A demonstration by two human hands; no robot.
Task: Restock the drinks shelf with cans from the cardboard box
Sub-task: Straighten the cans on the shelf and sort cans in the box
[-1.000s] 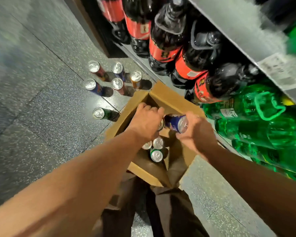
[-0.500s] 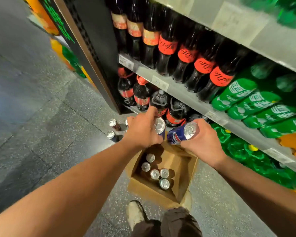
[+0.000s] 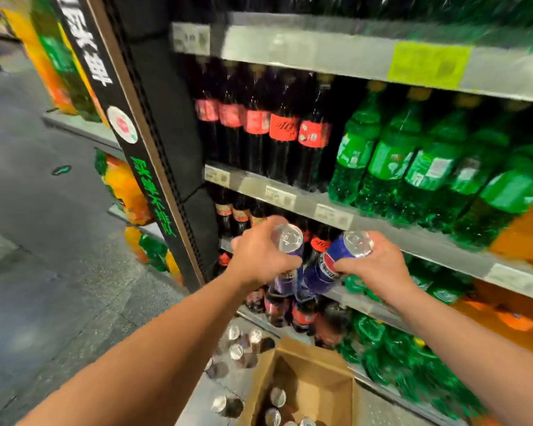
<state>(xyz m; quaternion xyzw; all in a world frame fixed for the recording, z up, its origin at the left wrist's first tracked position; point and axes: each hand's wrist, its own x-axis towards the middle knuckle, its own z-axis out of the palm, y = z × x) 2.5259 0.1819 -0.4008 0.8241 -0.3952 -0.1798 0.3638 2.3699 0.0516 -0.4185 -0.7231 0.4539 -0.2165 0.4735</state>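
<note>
Supermarket aisle, drinks shelving (image 3: 290,198) packed with dark cola bottles (image 3: 282,130) and green bottles (image 3: 391,155). Both hands are up at shelf height: the left grip (image 3: 259,256) is wrapped round a purple can (image 3: 285,241), the right grip (image 3: 379,265) is curled round a blue can (image 3: 326,269), and the two cans are almost touching. Low and near sits the cardboard box (image 3: 314,358) with more cans (image 3: 277,396) inside, and loose cans (image 3: 237,348) stand on the floor to its left. Carrying step, I'd say. Next comes finding a free spot, which the blur possibly hides, and standing each can upright.
</note>
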